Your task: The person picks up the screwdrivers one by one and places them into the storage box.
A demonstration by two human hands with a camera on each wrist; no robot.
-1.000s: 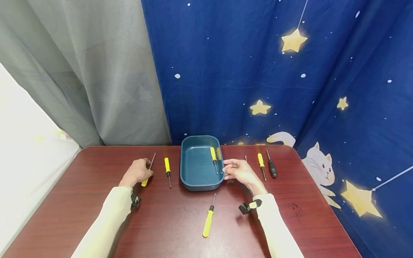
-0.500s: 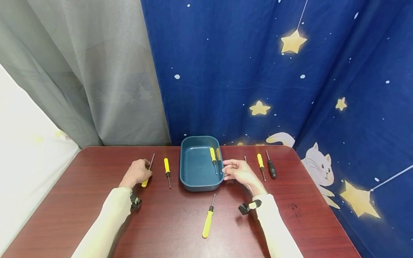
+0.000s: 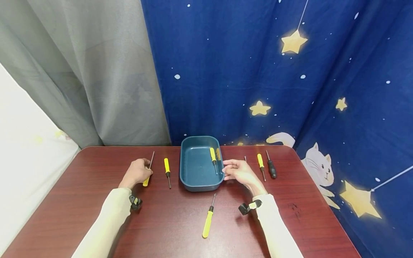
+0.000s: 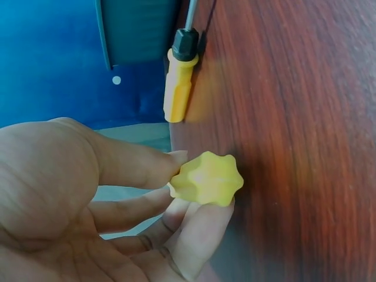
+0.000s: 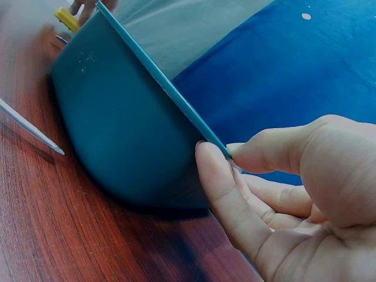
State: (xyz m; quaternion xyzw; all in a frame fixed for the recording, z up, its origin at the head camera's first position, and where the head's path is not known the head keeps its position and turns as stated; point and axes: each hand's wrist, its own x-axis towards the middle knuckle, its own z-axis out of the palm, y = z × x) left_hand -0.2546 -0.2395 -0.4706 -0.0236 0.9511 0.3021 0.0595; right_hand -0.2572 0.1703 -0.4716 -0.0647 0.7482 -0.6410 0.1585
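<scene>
My left hand (image 3: pixel 137 172) pinches a yellow-handled screwdriver (image 3: pixel 146 182) between thumb and fingers at the table's left. The left wrist view looks at the butt of its fluted handle (image 4: pixel 208 179), with the shaft hidden behind. In the middle stands a dark teal rectangular box (image 3: pixel 197 187). My right hand (image 3: pixel 240 172) grips the box's right rim, its thumb on the inner side and fingers outside in the right wrist view. Inside the box lies another yellow screwdriver (image 3: pixel 213 156), beside a yellowish-brown patch at the right wall.
A yellow screwdriver (image 3: pixel 166 166) lies between my left hand and the box. Another yellow screwdriver (image 3: pixel 207 224) lies in front of the box. Farther right are a yellow screwdriver (image 3: pixel 260 161) and a black-handled screwdriver (image 3: pixel 272 169). A shaft tip (image 3: pixel 245 158) shows behind my right hand. Curtains (image 3: pixel 226 71) hang behind the table.
The screwdriver in my left hand has shifted slightly, its shaft tip a little farther up in the head view. My right hand keeps its hold on the box, which has stayed put.
</scene>
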